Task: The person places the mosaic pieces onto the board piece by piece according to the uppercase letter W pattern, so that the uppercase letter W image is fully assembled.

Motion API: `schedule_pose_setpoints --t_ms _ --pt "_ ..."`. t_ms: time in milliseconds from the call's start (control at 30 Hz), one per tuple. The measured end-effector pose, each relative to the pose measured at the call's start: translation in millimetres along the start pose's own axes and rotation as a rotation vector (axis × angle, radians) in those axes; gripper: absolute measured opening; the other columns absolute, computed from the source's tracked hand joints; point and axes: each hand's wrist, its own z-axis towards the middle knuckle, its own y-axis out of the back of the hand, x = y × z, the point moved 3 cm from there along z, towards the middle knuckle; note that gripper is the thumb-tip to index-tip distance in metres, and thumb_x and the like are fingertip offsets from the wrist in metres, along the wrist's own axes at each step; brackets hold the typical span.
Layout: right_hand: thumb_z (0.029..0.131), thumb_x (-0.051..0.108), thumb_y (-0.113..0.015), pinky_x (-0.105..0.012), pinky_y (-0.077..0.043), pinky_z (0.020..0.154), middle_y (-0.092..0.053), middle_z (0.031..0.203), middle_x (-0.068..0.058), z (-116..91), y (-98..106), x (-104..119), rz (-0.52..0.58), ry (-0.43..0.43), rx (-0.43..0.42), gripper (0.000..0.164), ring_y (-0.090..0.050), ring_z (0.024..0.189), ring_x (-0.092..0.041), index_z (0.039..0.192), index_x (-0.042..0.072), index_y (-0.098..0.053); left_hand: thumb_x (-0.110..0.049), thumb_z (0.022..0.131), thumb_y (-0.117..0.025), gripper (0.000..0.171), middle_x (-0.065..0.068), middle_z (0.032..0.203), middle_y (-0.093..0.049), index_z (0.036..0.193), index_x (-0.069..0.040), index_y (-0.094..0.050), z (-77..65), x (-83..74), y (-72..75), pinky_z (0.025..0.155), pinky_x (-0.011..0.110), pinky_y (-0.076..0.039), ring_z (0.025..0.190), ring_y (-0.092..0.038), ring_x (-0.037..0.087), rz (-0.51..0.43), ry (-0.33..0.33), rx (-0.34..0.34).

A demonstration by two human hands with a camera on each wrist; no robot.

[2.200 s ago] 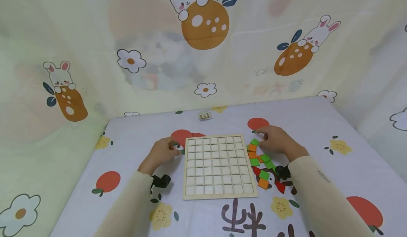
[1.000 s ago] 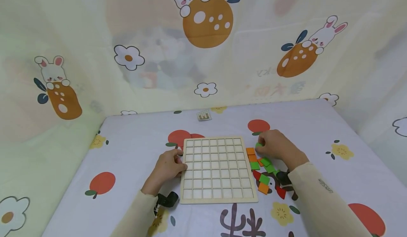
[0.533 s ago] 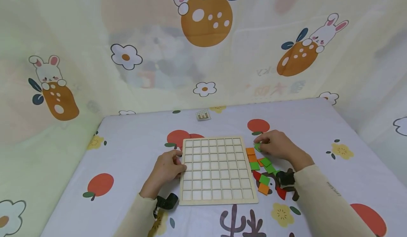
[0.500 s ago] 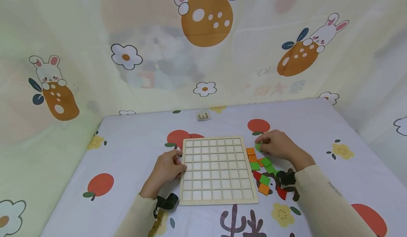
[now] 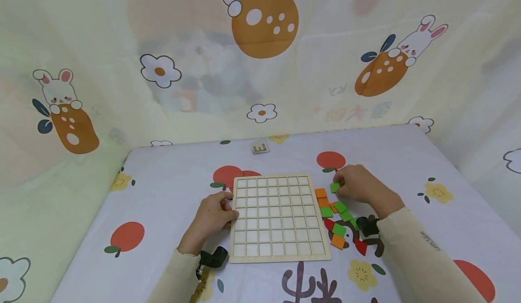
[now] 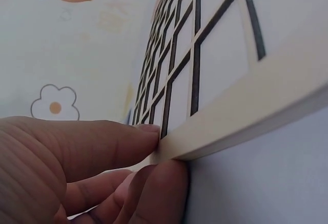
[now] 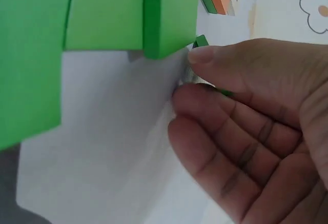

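A square wooden grid board [image 5: 281,211] lies flat on the table in the head view, with white cells. My left hand [image 5: 213,217] pinches its left edge; in the left wrist view the thumb [image 6: 118,144] lies on the rim and a finger presses against the side. Beyond the board's right edge, my right hand [image 5: 360,187] pinches a small green tile [image 5: 335,187] at its fingertips. In the right wrist view, fingers and thumb mostly hide that tile. Below that hand lie loose green tiles [image 5: 345,215], orange tiles [image 5: 321,193] and red pieces [image 5: 360,247].
A small patterned card [image 5: 259,146] lies near the table's far edge. A printed cloth [image 5: 171,176] covers the tabletop, and a patterned curtain [image 5: 203,113] hangs behind it. Each wrist wears a black camera, such as the left wrist camera [image 5: 213,258].
My left hand has come to the board's left edge and stays there. My right hand has taken hold of the green tile by the board's upper right and drawn it slightly right.
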Motion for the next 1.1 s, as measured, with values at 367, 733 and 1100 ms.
schedule_pose_setpoints --t_ms 367,733,1100 --pt "0.087 0.014 -0.08 -0.033 -0.048 0.062 -0.058 0.077 -0.004 -6.3 -6.8 3.5 0.117 0.003 -0.09 0.031 -0.054 0.078 -0.022 0.113 -0.002 -0.074 -0.001 0.086 -0.079 0.049 0.008 0.084 -0.059 0.132 0.005 -0.063 -0.1 3.7 3.4 0.055 0.027 -0.054 0.062 -0.06 0.015 -0.02 -0.021 0.01" --pt "0.088 0.011 -0.08 -0.033 -0.05 0.067 -0.063 0.085 -0.002 -9.9 -17.6 37.4 0.263 0.099 -0.103 0.031 -0.056 0.08 -0.019 0.116 -0.002 -0.074 -0.001 0.086 -0.079 0.048 0.009 0.087 -0.06 0.132 0.004 -0.064 3.1 8.0 3.1 0.056 0.028 -0.058 0.061 -0.062 0.015 -0.082 -0.021 0.031" --pt "0.085 0.009 -0.08 -0.031 -0.048 0.068 -0.063 0.08 0.0 0.2 -32.9 56.7 0.274 0.139 -0.082 0.028 -0.055 0.076 -0.016 0.112 0.0 -0.076 -0.002 0.086 -0.08 0.048 0.008 0.082 -0.063 0.131 0.003 -0.064 6.1 12.8 4.1 0.056 0.027 -0.057 0.057 -0.062 0.014 -0.108 -0.014 0.028"
